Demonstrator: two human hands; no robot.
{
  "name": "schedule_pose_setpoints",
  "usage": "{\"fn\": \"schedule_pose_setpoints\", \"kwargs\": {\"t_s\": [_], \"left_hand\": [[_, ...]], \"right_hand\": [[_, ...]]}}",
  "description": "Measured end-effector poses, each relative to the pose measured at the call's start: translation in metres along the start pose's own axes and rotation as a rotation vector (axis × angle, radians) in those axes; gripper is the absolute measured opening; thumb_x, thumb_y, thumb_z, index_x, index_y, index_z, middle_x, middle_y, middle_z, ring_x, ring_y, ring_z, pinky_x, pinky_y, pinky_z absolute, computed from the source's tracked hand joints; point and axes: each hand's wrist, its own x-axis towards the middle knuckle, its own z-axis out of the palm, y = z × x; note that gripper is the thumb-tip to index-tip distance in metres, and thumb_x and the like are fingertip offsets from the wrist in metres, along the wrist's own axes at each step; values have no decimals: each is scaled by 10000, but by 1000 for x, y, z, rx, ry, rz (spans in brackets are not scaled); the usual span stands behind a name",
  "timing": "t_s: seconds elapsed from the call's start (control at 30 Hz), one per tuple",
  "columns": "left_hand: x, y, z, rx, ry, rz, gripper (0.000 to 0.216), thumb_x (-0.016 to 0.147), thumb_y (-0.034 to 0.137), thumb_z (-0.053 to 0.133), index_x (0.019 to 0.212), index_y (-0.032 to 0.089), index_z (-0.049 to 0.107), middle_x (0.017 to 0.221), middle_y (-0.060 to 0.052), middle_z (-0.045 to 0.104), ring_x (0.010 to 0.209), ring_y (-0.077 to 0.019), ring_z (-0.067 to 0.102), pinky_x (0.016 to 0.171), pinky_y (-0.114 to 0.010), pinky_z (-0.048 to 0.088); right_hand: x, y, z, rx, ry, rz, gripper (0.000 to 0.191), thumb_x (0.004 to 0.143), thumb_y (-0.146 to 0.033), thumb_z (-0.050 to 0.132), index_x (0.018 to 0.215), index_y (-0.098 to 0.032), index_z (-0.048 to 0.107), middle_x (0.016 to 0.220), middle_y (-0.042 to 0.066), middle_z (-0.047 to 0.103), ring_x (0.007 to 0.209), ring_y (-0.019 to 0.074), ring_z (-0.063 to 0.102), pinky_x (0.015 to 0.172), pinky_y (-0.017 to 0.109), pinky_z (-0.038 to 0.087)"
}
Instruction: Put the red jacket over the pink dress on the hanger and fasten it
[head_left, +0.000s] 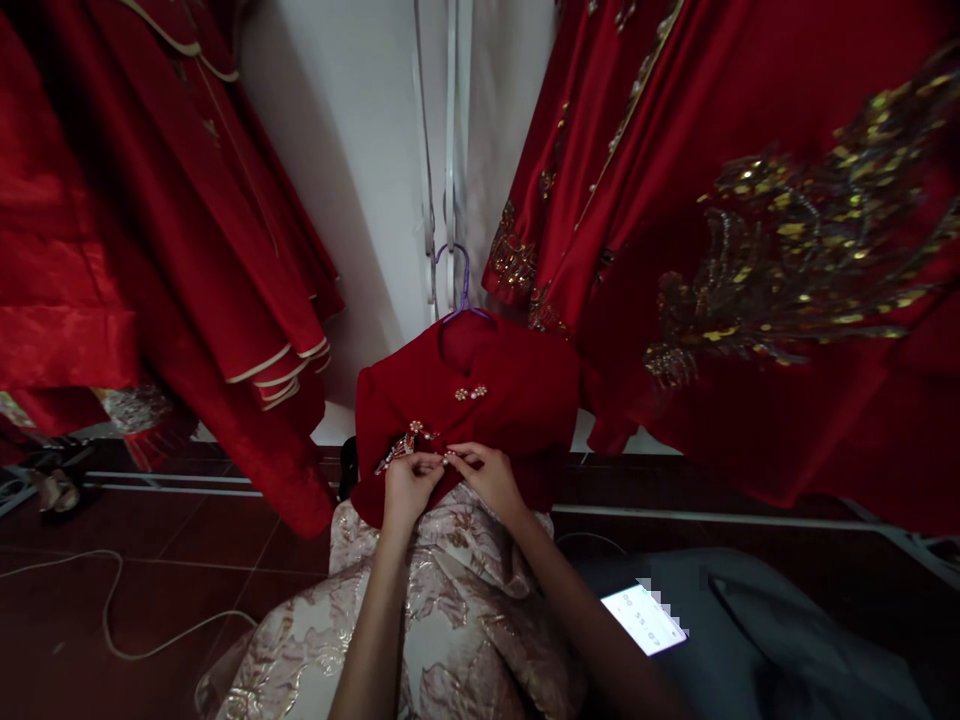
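A short red cloth jacket [517,390] hangs on a thin purple hanger [466,290] by a white wall [330,110]. Its bottom edge meets a shiny pale pink skirt with gold patterns [442,620]. Near that edge, the left hand [410,487] and right hand [487,477] are side by side, fingertips pinched nearly closed on the jacket's front. A tiny white bead [446,460] is there; I cannot tell which hand has it. Big red clothes hang on both sides, with gold sequins [787,260] at right. The floor of dark red tiles [187,545] has a thin white cord [112,610]. A bright phone [643,618] lies on grey-blue cloth [750,640].
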Motion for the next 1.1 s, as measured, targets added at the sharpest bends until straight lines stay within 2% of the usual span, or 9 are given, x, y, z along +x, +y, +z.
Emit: {"fn": "schedule_pose_setpoints", "kwargs": {"t_s": [0.13,0.23,0.33,0.4,0.5,0.57,0.67,0.87,1.1], "left_hand": [[-3,-5,4,21,31,62,131,674,195,611,783,130,646,719,-41,668,634,-120,619,619,-231,509],[-10,-5,6,68,232,116,164,710,194,563,865,144,577,757,-19,608,604,-96,573,541,-198,465],[-18,1,4,136,482,175,143,751,203,527,888,162,534,830,-18,566,593,-84,533,548,-205,447],[-22,6,2,200,534,218,105,770,215,526,864,172,541,832,-16,557,630,-97,535,612,-228,456],[-25,12,2,364,436,286,84,782,237,544,841,193,587,855,-28,569,807,-155,563,767,-294,443],[-26,13,4,496,367,304,116,782,277,571,868,214,617,898,-39,581,918,-200,549,845,-351,404],[-26,12,7,618,290,291,178,798,356,573,920,243,637,924,-43,593,962,-229,534,864,-389,366],[-24,8,8,626,234,286,207,823,403,542,897,248,658,917,-45,602,941,-229,537,839,-380,364],[-21,1,8,531,263,291,200,799,391,575,818,211,659,857,-57,612,899,-225,552,827,-372,397]], "right_hand": [[0,-2,0,0,-2,-15,219,768,-316,602,938,-212,693,844,37,723,701,175,664,680,296,519],[0,-11,-15,14,-98,-24,256,768,-317,600,983,-205,683,889,48,718,674,166,659,629,272,514],[0,-26,-41,-15,-139,3,297,803,-354,557,1036,-208,670,862,46,720,571,141,633,561,251,495],[0,-36,-57,-50,-107,18,303,826,-373,527,1034,-205,669,786,35,715,547,134,618,546,243,484],[0,-44,-65,-61,-38,-18,264,831,-374,524,967,-210,681,832,36,711,675,149,644,629,250,498],[0,-45,-60,-70,28,-49,240,834,-364,517,926,-211,678,893,44,704,742,156,644,661,258,501],[-2,-40,-44,-93,55,-62,214,825,-326,520,933,-198,652,873,55,689,738,154,633,642,261,503],[-8,-25,-17,-102,-41,-49,206,814,-238,528,988,-157,603,878,75,664,760,148,625,712,285,518],[-8,-26,-15,-145,-61,-35,140,784,-276,598,867,-172,641,791,51,665,692,147,618,686,274,507]]}}
